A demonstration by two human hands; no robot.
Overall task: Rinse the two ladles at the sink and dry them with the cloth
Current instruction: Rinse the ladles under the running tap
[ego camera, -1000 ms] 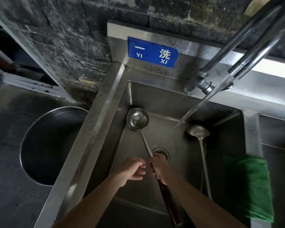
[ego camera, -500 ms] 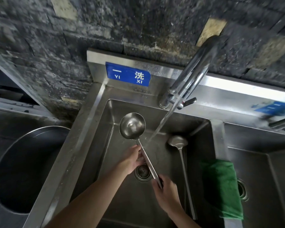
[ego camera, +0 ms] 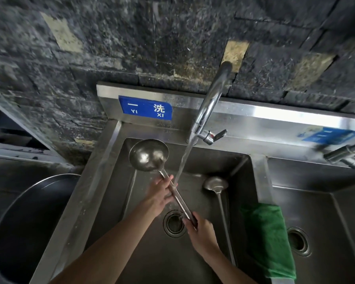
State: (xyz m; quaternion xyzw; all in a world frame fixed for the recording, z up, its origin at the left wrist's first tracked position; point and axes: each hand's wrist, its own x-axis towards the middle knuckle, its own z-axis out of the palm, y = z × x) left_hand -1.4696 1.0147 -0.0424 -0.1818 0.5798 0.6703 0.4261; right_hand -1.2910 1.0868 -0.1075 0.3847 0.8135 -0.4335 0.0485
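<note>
Steel all the way through, the large ladle point(ego camera: 149, 155) reads as stiff and bowl-heavy, and wet it will be slick along its thin shaft. My right hand point(ego camera: 202, 234) is wrapped tight around the handle end, low over the drain point(ego camera: 173, 223), while my left hand point(ego camera: 159, 194) pinches the shaft just below the bowl, where the water stream point(ego camera: 182, 160) from the faucet point(ego camera: 210, 101) strikes. Two spaced grips seem the safest hold against the bowl tipping. Beside it, the small ladle point(ego camera: 215, 184) lies untouched in the sink point(ego camera: 244, 160), bowl toward the back wall. Soft and absorbent, the green cloth point(ego camera: 268, 238) drapes over the divider to the right, waiting.
</note>
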